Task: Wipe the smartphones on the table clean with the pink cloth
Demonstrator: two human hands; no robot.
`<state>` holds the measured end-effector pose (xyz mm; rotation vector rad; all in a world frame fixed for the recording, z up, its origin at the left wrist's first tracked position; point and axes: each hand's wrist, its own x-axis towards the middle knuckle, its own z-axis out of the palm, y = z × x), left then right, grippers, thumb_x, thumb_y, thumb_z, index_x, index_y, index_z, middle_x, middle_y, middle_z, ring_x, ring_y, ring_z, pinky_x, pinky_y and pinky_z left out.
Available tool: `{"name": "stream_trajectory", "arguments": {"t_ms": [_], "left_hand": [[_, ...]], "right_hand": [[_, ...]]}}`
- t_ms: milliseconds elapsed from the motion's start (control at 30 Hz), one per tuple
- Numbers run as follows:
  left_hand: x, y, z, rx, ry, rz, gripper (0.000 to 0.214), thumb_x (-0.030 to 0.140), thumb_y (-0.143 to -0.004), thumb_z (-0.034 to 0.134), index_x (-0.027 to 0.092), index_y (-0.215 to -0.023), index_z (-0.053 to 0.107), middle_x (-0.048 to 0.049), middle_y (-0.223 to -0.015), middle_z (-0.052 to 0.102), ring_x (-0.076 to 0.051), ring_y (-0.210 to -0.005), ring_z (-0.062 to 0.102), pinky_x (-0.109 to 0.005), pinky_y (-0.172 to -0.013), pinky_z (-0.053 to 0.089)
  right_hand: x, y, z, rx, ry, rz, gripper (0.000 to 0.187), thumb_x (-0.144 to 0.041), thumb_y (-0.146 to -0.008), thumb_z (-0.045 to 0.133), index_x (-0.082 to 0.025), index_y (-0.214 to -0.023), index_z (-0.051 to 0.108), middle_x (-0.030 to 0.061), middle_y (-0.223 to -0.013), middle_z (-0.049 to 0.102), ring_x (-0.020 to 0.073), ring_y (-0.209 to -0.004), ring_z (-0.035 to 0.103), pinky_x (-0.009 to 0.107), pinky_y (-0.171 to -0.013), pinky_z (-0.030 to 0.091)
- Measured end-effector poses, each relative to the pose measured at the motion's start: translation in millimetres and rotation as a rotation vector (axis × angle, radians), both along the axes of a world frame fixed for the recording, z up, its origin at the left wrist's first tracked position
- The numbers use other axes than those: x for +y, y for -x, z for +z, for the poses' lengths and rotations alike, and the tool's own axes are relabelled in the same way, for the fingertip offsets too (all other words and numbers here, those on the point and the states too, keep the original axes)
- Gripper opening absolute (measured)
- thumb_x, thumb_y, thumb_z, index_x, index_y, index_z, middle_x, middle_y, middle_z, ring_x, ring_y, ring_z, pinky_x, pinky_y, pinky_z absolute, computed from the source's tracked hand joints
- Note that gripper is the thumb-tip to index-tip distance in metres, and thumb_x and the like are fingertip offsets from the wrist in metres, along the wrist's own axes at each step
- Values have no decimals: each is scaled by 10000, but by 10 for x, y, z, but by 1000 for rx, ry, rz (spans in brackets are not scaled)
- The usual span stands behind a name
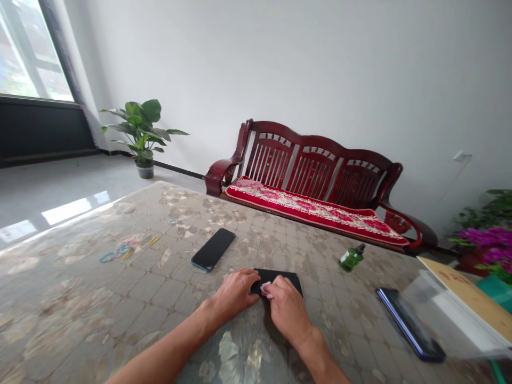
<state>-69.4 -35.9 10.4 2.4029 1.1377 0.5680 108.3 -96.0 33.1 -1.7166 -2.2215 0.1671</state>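
A flat black rectangular device (295, 279), like a tablet or large phone, lies on the patterned tablecloth in front of me. My left hand (237, 291) grips its left edge, with the fingers at the far side and the thumb nearer. Pinched in my right hand (288, 309) is a small pale pink cloth (265, 289), pressed on the device's dark surface. Both hands hide part of the device. To the left of it lies a black-screened phone (213, 249). A small green spray bottle (352, 258) stands to the right.
Several coloured hair ties (120, 252) are scattered on the left of the table (140, 298). At the right are a blue-edged phone (410, 324) and a clear plastic folder (448, 314) with papers. Beyond the table stand a red wooden bench (316, 170) and a potted plant (144, 133).
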Motion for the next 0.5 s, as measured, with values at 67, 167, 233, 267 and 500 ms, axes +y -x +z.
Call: {"name": "stream_trajectory", "arguments": {"t_ms": [67,167,233,267,500], "left_hand": [[-4,-3,-4,10,2,2,390,170,-731,667,191,-1120,692,-83,-1213,675,-249,-1135,619,-331,-1011,456],[-21,-14,10,33,-4,-7,365,171,-751,669,187,-1114,693,-92,-1214,673,-258,-1148,611,-345,-1019,450],[-33,-22,25,43,-7,-18,340,169,-763,668,185,-1101,698,-96,-1213,672,-261,-1151,608,-349,-1024,447],[-38,-25,32,44,-7,-21,323,169,-768,667,186,-1088,703,-95,-1208,675,-262,-1150,610,-349,-1024,447],[-44,-23,36,29,0,-21,272,175,-774,671,193,-1041,720,-81,-1187,687,-257,-1147,614,-340,-1045,431]], "right_hand": [[8,-124,-2,-31,-9,-61,345,-83,-913,427,-254,-967,721,37,-926,638,170,-919,562,235,-828,384],[61,-332,-8,-58,-11,-183,352,-82,-912,424,-237,-1007,725,53,-933,643,173,-935,576,236,-835,387],[97,-392,-15,-75,-2,-244,345,-92,-915,428,-227,-1025,726,60,-932,647,178,-940,584,238,-834,388],[108,-386,-19,-85,3,-258,341,-97,-918,429,-225,-1026,726,62,-929,647,179,-938,586,239,-830,388],[103,-137,-23,-68,-1,-77,345,-81,-910,432,-259,-992,716,36,-970,645,160,-962,572,217,-836,378]]}}
